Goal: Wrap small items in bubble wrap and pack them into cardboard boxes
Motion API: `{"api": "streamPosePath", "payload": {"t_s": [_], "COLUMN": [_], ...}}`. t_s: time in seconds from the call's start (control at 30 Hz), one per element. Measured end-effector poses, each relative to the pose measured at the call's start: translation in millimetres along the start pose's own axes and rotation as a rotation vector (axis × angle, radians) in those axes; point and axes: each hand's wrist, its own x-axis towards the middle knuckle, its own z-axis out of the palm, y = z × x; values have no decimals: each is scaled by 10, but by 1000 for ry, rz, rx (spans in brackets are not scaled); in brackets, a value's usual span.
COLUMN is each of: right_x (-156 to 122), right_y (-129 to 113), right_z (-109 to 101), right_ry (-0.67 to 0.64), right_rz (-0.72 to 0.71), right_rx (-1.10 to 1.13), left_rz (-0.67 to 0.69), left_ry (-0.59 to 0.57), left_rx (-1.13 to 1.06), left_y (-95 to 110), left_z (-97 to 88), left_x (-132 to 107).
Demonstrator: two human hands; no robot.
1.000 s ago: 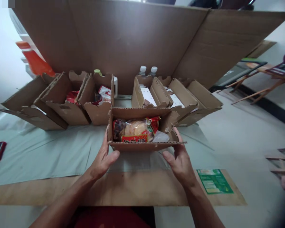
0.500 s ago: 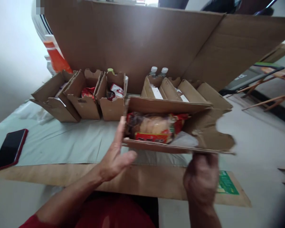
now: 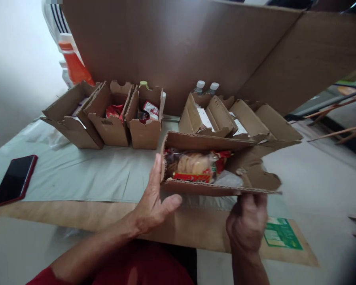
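A narrow cardboard box (image 3: 207,189) is held over the front of the table, its open side facing me. Inside it lies a clear and red packet (image 3: 192,166) of round, pale biscuits, with a crumpled clear plastic bag (image 3: 229,179) to its right. My left hand (image 3: 156,206) lies flat against the box's left end, fingers stretched out and thumb apart. My right hand (image 3: 249,219) is closed on the lower edge near the box's right end; its fingertips are hidden beneath the cardboard.
Three filled cardboard boxes (image 3: 144,134) stand at the left, with more cardboard boxes (image 3: 192,114) behind the held one. A large cardboard panel (image 3: 166,51) rises behind them. A phone (image 3: 14,180) lies on the pale cloth (image 3: 112,174). An orange bottle (image 3: 75,67) and clear bottles (image 3: 199,86) stand farther back.
The box has shifted slightly down in view, its left end moving right and its right end left. Both hands have moved with it, and its contents look sharper.
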Motion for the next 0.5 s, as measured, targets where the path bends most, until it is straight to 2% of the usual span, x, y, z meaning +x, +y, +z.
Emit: {"api": "streamPosePath", "payload": {"t_s": [0.13, 0.27, 0.37, 0.5], "right_x": [8, 216, 295, 243], "right_y": [376, 598, 662, 717], "right_z": [201, 512, 678, 801], "right_ry": [-188, -333, -382, -402], "right_rz": [29, -4, -33, -59], "right_rx": [-13, -77, -136, -171], "left_rz": [-72, -126, -165, -152], "left_ry": [87, 161, 137, 47], "left_rx": [34, 59, 94, 158], "left_y": [-113, -212, -278, -323], "left_z": [-146, -132, -72, -18], "left_x": [-304, -647, -880, -1062]}}
